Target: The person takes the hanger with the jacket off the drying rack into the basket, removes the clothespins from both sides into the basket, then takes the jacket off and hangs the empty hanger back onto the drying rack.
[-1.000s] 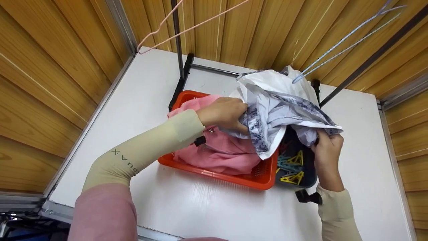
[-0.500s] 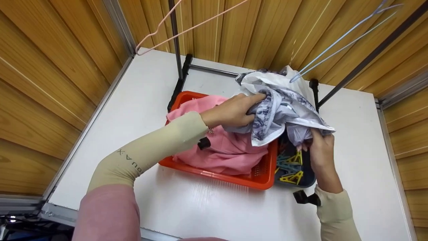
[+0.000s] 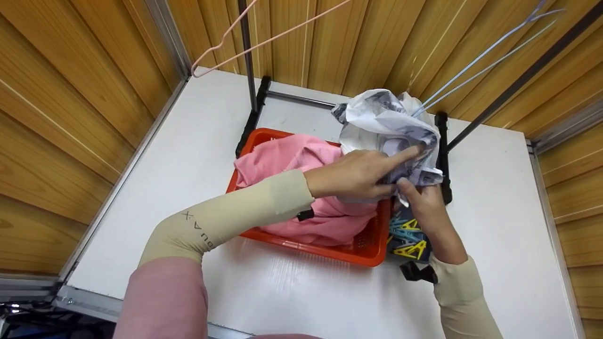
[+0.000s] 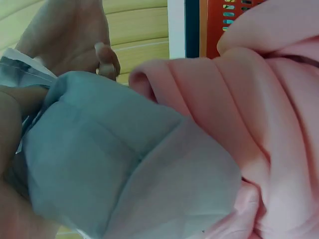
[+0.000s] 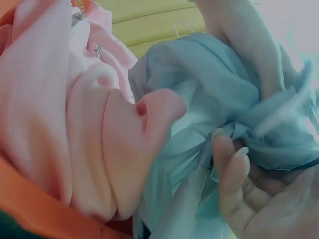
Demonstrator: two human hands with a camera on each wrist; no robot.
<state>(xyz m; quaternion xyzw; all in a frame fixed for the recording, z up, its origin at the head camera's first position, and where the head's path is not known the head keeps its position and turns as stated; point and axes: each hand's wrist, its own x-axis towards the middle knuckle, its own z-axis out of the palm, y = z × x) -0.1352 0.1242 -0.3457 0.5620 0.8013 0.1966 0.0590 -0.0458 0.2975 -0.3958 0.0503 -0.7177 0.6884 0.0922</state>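
Observation:
A thin white and grey garment with a dark printed pattern (image 3: 377, 113) is bunched over the back right of the red basket (image 3: 325, 253). My left hand (image 3: 355, 175) holds some of its cloth, with the index finger stretched across the folds; in the left wrist view the grey lining (image 4: 124, 149) bulges from this hand. My right hand (image 3: 426, 202) pinches gathered cloth from below, thumb against fingers, as the right wrist view shows. The lower end of a blue wire hanger (image 3: 476, 68) goes into the garment; its hidden part cannot be seen.
A pink garment with a zip (image 3: 282, 157) fills the basket. Yellow and teal clothes pegs (image 3: 412, 240) lie in a dark tray right of it. A pink hanger (image 3: 278, 42) hangs at upper left. Black rack posts (image 3: 248, 56) stand on the white tabletop (image 3: 188, 141).
My left hand has moved right across the basket, and my right hand has shifted left and slightly up. Both are now close together, and the garment is bunched more tightly.

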